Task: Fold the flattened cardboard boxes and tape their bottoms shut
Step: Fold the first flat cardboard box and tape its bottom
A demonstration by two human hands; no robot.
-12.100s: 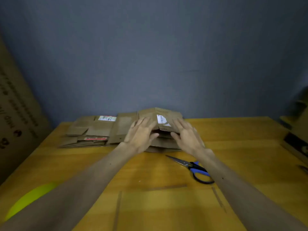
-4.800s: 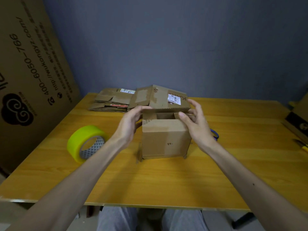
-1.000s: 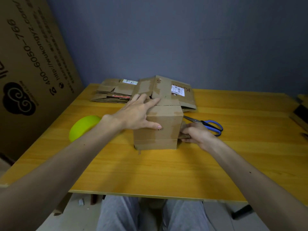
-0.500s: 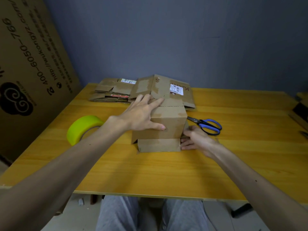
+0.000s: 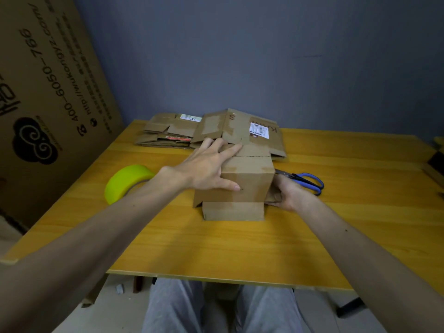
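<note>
A small brown cardboard box [image 5: 249, 181] stands folded up in the middle of the wooden table [image 5: 240, 246], its closed flaps facing up. One lower flap [image 5: 233, 210] lies spread on the table toward me. My left hand [image 5: 209, 168] presses flat on the box's top and front corner, fingers spread. My right hand [image 5: 287, 194] grips the flap at the box's lower right side. Behind the box lies a pile of flattened cardboard boxes [image 5: 211, 131]. A roll of yellow tape [image 5: 125, 182] sits to the left, partly behind my left forearm.
Blue-handled scissors [image 5: 305, 180] lie just right of the box, behind my right hand. A large printed cardboard sheet [image 5: 45, 92] leans at the left. The table's near edge [image 5: 216, 278] runs above my knees. Dark objects sit at the far right edge.
The near lower flap has spread out flat onto the table. My right hand has closed around the right side flap. My left hand stays pressed on the top.
</note>
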